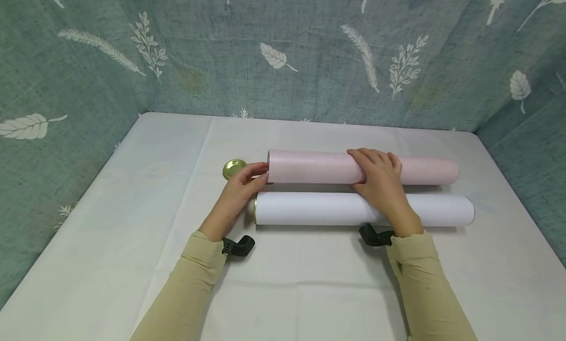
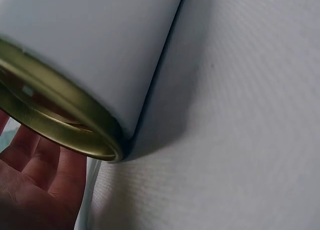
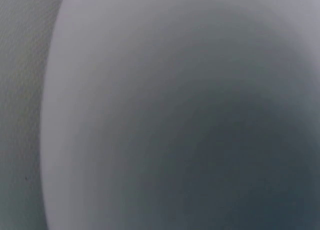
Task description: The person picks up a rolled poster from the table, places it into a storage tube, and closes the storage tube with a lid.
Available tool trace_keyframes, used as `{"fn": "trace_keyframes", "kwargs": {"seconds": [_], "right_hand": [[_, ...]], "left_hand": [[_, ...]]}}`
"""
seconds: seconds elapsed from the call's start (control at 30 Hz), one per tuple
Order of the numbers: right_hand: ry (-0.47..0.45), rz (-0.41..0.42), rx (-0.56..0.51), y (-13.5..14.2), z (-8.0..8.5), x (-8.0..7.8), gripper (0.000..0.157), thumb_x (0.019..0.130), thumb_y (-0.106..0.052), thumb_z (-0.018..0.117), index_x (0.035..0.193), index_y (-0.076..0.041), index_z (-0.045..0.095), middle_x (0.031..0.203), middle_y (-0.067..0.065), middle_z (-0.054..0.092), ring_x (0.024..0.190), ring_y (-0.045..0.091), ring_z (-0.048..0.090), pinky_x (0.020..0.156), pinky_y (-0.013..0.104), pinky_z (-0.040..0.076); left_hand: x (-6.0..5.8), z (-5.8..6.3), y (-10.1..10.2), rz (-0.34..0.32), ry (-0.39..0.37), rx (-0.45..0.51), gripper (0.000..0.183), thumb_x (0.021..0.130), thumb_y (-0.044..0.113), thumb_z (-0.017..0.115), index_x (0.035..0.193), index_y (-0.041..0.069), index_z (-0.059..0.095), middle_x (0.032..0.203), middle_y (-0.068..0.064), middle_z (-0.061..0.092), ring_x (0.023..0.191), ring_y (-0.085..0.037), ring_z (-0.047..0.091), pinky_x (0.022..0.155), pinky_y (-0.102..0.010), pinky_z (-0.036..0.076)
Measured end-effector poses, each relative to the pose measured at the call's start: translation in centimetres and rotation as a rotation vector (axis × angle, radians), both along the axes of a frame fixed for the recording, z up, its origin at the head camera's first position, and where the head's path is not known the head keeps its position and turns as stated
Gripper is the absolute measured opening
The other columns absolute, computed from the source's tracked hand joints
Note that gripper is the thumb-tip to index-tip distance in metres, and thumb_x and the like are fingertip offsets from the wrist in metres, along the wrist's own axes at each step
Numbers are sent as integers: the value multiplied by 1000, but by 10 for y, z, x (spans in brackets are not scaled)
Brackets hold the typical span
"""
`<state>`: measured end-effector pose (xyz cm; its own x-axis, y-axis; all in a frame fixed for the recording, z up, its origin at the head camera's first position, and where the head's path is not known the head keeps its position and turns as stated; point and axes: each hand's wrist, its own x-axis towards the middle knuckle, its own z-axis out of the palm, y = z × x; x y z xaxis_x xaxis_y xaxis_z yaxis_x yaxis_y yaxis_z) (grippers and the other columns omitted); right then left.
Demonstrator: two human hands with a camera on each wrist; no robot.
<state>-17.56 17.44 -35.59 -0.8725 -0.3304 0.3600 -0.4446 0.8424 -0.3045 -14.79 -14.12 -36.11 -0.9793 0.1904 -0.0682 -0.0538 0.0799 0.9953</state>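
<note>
A long pale pink cardboard tube [image 1: 309,167] lies crosswise on the table. My right hand [image 1: 381,176] grips it from above, fingers over the far side and thumb on the near side. At its left end, my left hand [image 1: 240,186] has thumb and fingertips right at the rim; I cannot tell whether they pinch something there. Nearer to me, a white tube [image 1: 309,209] lies parallel, under my right wrist. Its gold metal end [image 2: 95,142] shows large in the left wrist view, with left-hand fingers [image 2: 67,177] behind it. The white tube [image 3: 100,115] fills the right wrist view, blurred.
A round gold metal lid [image 1: 234,169] lies on the table just behind my left hand. The table wears a white cloth [image 1: 110,223] with light creases. Green leaf-patterned fabric [image 1: 309,71] hangs along the back and both sides.
</note>
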Motion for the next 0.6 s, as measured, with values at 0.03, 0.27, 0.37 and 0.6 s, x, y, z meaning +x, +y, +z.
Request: {"fn": "trace_keyframes", "kwargs": {"seconds": [0.03,0.27,0.37,0.6], "right_hand": [[1,1,-1,0,0,0,73,66,-15,79,129,-21,45,128,3,45,118,28,34,98,52,9],[-1,-1,-5,-3,-1,0,73,65,-14,79,129,-21,46,127,3,45,118,28,34,98,52,9],[-5,0,-1,-3,-1,0,73,66,-14,79,130,-21,45,127,3,45,118,28,34,98,52,9],[-9,-7,7,-1,1,1,74,65,-14,79,130,-20,45,127,4,45,118,28,34,98,52,9]], "left_hand": [[2,3,0,3,-1,-3,44,88,27,58,127,9,47,124,-6,49,108,-18,48,90,-37,39],[5,8,-4,28,10,-12,40,88,25,57,123,8,50,118,-8,52,105,-26,52,88,-39,42],[2,6,-10,64,35,-6,37,89,22,56,121,4,52,114,-12,54,103,-29,54,86,-41,43],[-9,-6,-23,271,107,-67,25,88,22,57,110,10,58,105,-6,61,96,-20,58,79,-35,47]]}}
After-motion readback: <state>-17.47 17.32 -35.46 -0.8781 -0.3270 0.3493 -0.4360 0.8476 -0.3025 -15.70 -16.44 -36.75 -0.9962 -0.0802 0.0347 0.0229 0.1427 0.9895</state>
